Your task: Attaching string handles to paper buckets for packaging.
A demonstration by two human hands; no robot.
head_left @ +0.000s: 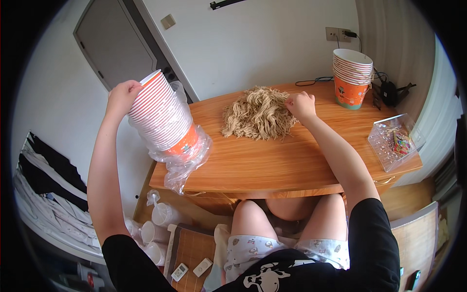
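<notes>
A tall nested stack of orange and white paper buckets (160, 114) leans at the left end of the table, wrapped lower down in clear plastic film (194, 151). My left hand (125, 95) is closed on the stack's upper rim, fingertips at the edge of the top bucket. In the middle of the table lies a heap of beige twine (258, 114), cut into many loose strands. My right hand (301, 104) is closed at the right side of that heap, touching or just over it. What its fingers hold, if anything, is hidden.
A shorter stack of orange buckets (351, 80) with twine at the rims stands at the back right, beside black cables (389, 92). A clear plastic box (396, 141) with small colourful pieces sits at the right edge. White buckets (154, 232) and two remotes (202, 267) are lower left.
</notes>
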